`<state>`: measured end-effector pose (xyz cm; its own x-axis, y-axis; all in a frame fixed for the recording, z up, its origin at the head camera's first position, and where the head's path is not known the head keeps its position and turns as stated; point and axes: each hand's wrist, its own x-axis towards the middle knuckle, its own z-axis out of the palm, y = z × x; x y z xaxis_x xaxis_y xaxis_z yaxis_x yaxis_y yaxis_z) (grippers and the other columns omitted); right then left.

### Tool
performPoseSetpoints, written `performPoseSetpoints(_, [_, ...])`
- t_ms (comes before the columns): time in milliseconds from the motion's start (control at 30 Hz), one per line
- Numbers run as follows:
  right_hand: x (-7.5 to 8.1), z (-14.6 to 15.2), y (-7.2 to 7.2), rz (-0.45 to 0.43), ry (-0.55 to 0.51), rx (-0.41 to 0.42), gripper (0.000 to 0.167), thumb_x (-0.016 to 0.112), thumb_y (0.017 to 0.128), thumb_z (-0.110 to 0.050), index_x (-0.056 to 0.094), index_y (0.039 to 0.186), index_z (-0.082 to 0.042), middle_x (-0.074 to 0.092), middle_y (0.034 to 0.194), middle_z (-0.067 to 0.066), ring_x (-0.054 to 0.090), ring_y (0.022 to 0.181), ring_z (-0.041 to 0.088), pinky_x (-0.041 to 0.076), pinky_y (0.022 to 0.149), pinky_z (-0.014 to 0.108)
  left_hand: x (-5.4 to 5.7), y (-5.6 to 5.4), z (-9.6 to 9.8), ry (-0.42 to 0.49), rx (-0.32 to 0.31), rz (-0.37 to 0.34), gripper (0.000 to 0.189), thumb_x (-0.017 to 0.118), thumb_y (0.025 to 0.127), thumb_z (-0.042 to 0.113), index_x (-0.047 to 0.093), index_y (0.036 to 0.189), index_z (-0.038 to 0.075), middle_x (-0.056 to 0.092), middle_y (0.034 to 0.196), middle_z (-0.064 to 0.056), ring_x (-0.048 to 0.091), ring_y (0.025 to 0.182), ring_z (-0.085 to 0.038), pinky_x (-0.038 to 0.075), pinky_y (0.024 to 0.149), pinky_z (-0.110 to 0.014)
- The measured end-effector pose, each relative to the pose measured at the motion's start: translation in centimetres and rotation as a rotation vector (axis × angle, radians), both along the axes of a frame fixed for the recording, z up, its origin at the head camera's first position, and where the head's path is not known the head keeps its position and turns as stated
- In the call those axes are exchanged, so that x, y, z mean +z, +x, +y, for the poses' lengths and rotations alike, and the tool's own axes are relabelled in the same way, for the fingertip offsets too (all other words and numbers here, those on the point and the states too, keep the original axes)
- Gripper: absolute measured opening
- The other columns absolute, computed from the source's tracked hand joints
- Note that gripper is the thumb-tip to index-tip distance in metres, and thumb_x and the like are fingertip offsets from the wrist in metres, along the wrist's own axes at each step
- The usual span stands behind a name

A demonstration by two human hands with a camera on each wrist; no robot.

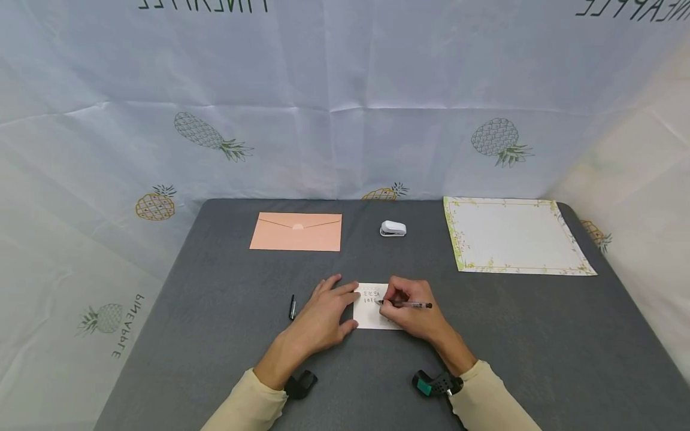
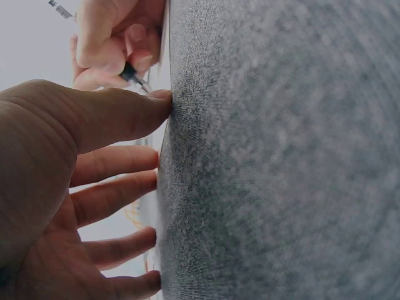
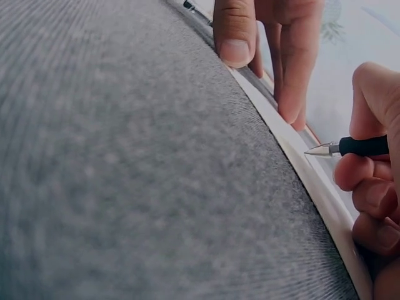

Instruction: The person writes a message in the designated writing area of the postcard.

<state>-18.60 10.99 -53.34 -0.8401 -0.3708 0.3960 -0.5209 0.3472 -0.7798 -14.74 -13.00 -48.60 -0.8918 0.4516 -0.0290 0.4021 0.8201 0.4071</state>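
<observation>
Writing appears to be the step in hand: rows of small marks are seen on the upper part of the card [image 1: 372, 319], which is laid just below the centre of the frame. The pen [image 1: 414, 304] is pinched between thumb and fingers of the right hand [image 1: 421, 318], the fingers curled closely about it. Its tip is held at the marked part; whether the card is touched by it cannot be told. By the left hand [image 1: 322, 320], nothing is gripped: its fingers are spread and nearly straight, with fingertips and thumb rested at the card's left edge.

For the next stroke, a light, steady pinch and a card kept from sliding are probably called for.

The card's right part is covered by the right hand, so what is there is hidden. The pen cap [image 1: 292, 307] is left beside the left hand, left of centre. An envelope [image 1: 295, 237] is placed higher, left of centre, a stapler [image 1: 393, 228] right of centre, and a bordered sheet [image 1: 517, 234] at the right; all are set well apart from the card, and the writing seems obstructed by none.
</observation>
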Motion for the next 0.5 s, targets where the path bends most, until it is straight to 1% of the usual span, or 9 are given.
performPoseSetpoints(67, [0.03,0.03,0.02,0.001,-0.012,-0.001,0.031,0.074,0.076,0.005,0.064,0.074,-0.025,0.053,0.064,-0.012,0.042,0.055,0.001,0.030,0.052,0.018,0.03,0.00,0.00,-0.001,0.000,0.000,0.055,0.090,0.093,0.025,0.074,0.142,0.007,0.063,0.159,-0.009,0.045,0.157,-0.045,0.035,0.126,-0.071])
performPoseSetpoints(200, [-0.12,0.20,0.06,0.020,-0.027,-0.040,0.031,0.075,0.076,0.007,0.064,0.074,-0.022,0.056,0.066,-0.010,0.044,0.058,0.002,0.032,0.054,0.019,0.05,0.00,-0.01,-0.001,0.000,-0.006,0.055,0.090,0.093,0.026,0.073,0.142,0.007,0.063,0.159,-0.009,0.045,0.157,-0.045,0.035,0.127,-0.071])
performPoseSetpoints(300, [-0.19,0.45,0.14,0.018,-0.027,-0.058,0.031,0.075,0.076,0.007,0.065,0.075,-0.023,0.057,0.067,-0.010,0.046,0.059,0.003,0.034,0.054,0.019,0.04,0.03,-0.04,0.000,-0.001,-0.010,0.055,0.090,0.093,0.026,0.073,0.142,0.007,0.063,0.159,-0.009,0.045,0.157,-0.045,0.035,0.127,-0.071])
performPoseSetpoints(433, [-0.14,0.67,0.23,-0.007,-0.022,-0.035,0.032,0.075,0.078,0.006,0.066,0.077,-0.025,0.058,0.068,-0.012,0.047,0.060,0.002,0.035,0.055,0.019,0.03,0.06,-0.08,0.006,-0.003,-0.005,0.054,0.090,0.093,0.025,0.073,0.142,0.006,0.063,0.159,-0.010,0.045,0.157,-0.045,0.035,0.126,-0.071])
performPoseSetpoints(500, [-0.12,0.69,0.23,-0.004,-0.018,-0.024,0.032,0.075,0.078,0.005,0.066,0.078,-0.025,0.058,0.068,-0.012,0.047,0.059,0.002,0.035,0.054,0.019,0.01,0.06,-0.08,0.010,-0.004,0.001,0.054,0.090,0.093,0.025,0.074,0.141,0.006,0.063,0.159,-0.010,0.045,0.157,-0.045,0.035,0.126,-0.071])
